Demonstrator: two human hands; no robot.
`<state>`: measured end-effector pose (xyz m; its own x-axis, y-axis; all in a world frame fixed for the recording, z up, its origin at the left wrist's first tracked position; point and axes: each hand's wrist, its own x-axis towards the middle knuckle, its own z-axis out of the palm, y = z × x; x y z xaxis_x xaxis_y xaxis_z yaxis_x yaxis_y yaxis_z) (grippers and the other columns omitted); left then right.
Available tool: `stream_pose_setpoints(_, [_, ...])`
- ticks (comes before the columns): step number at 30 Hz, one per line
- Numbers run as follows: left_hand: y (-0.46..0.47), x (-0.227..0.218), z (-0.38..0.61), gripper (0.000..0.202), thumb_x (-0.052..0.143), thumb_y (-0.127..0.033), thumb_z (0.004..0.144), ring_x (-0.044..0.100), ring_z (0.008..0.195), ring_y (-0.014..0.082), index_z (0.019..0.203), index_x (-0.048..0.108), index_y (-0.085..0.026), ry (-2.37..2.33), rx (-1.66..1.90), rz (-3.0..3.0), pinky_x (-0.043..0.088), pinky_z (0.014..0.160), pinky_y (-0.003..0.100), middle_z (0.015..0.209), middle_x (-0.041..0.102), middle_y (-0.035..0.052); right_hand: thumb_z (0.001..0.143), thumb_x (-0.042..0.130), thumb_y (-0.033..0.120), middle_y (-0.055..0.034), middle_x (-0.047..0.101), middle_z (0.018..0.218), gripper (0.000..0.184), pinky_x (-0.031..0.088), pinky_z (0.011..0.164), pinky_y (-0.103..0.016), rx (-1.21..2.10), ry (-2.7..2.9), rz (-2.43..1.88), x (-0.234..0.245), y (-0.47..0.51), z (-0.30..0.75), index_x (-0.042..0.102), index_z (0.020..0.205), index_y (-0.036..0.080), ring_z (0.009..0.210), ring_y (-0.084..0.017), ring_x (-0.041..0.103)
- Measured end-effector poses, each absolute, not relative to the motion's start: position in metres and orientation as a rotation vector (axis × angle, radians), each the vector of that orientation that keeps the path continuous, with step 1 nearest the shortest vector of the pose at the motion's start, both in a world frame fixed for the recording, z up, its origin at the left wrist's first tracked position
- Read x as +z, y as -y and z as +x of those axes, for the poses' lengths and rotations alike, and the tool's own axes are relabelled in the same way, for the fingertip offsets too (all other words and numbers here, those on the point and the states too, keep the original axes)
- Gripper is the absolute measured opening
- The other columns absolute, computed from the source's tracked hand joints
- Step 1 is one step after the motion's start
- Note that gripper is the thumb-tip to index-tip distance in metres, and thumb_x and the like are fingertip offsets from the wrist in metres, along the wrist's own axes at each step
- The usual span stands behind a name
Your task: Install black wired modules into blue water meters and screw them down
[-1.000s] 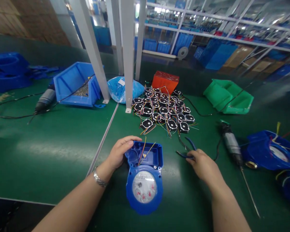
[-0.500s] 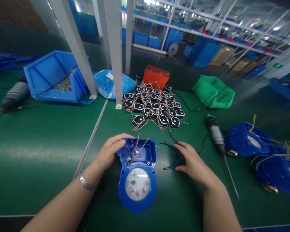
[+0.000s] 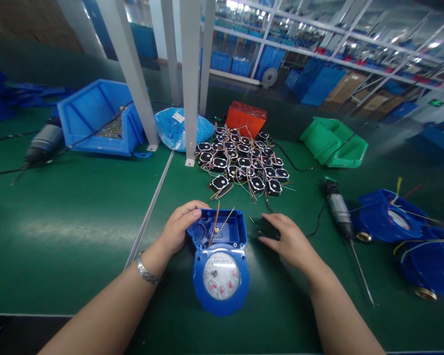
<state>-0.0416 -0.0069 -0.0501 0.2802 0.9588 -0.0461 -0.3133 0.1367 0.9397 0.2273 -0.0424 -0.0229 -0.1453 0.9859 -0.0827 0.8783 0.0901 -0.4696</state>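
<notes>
A blue water meter (image 3: 221,281) lies face up on the green bench, its round dial toward me and its open rectangular box at the far end. Thin red and yellow wires stand up out of the box. My left hand (image 3: 181,226) grips the box's left corner, thumb on the rim. To the right of the meter, my right hand (image 3: 289,240) is curled around dark-looking pliers (image 3: 269,228), mostly hidden between thumb and fingers. A tiny pale pin-like piece (image 3: 252,220) lies between the meter and this hand.
Several black wired modules (image 3: 244,161) lie ahead, before an orange box (image 3: 246,118). An electric screwdriver (image 3: 339,209) and more blue meters (image 3: 388,214) lie right, below a green bin (image 3: 333,143). Left are a blue bin (image 3: 99,118), another screwdriver (image 3: 44,140) and upright posts (image 3: 190,84).
The pliers' spread blue handles, plain before, now show only as a dark shape within my right hand. My left hand stays on the meter; the whole view has shifted slightly.
</notes>
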Motion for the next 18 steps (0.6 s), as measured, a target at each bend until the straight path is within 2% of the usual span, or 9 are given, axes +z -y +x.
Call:
stream_pose_setpoints(2, [0.007,-0.050,-0.042,0.023,0.054,-0.035,0.071,0.054,0.076,0.0163,0.078,0.063,-0.015,-0.808,1.077,1.029,0.041,0.071,0.025,0.080,0.061,0.0040,0.069,0.064,0.030,-0.0068,0.049,0.114,0.053,0.044,0.094,-0.039,0.743,1.864,-1.676,0.001,0.043,0.227,0.049,0.119,0.021,0.102,-0.019,0.051])
stream_pose_setpoints(5, [0.007,-0.050,-0.043,0.022,0.054,-0.034,0.072,0.054,0.077,0.0163,0.080,0.064,-0.016,-0.802,1.072,1.048,0.041,0.071,0.025,0.078,0.062,0.0034,0.068,0.068,0.032,-0.0026,0.049,0.110,0.051,0.048,0.089,-0.034,0.915,1.523,-1.168,0.043,0.045,0.215,0.050,0.116,0.029,0.101,-0.016,0.052])
stream_pose_setpoints(8, [0.007,-0.051,-0.043,0.024,0.052,-0.033,0.074,0.055,0.081,0.0174,0.083,0.066,-0.016,-0.779,1.063,1.091,0.041,0.074,0.026,0.083,0.064,0.0041,0.068,0.068,0.033,-0.0035,0.050,0.106,0.047,0.049,0.088,-0.038,1.072,1.443,-0.853,0.066,0.043,0.188,0.053,0.112,0.028,0.102,-0.019,0.050])
stream_pose_setpoints(11, [0.006,-0.051,-0.044,0.026,0.050,-0.033,0.075,0.056,0.085,0.0191,0.086,0.067,-0.016,-0.768,1.048,1.113,0.042,0.078,0.027,0.090,0.065,0.0047,0.068,0.068,0.029,-0.0030,0.051,0.106,0.046,0.049,0.089,-0.040,1.214,1.453,-0.788,0.059,0.036,0.162,0.053,0.112,0.028,0.102,-0.019,0.050])
stream_pose_setpoints(13, [0.006,-0.051,-0.044,0.027,0.050,-0.034,0.075,0.057,0.087,0.0200,0.087,0.068,-0.017,-0.771,1.043,1.124,0.042,0.079,0.028,0.091,0.066,0.0050,0.069,0.068,0.026,-0.0024,0.052,0.106,0.044,0.050,0.089,-0.038,1.252,1.430,-0.796,0.046,0.030,0.150,0.054,0.111,0.028,0.102,-0.017,0.051])
stream_pose_setpoints(18, [0.005,-0.049,-0.043,0.029,0.051,-0.035,0.074,0.058,0.083,0.0198,0.088,0.068,-0.016,-0.763,1.012,1.101,0.044,0.075,0.029,0.089,0.067,0.0051,0.069,0.068,0.022,-0.0026,0.052,0.106,0.043,0.050,0.089,-0.034,1.283,1.373,-0.779,0.024,0.024,0.140,0.055,0.110,0.026,0.100,-0.015,0.052])
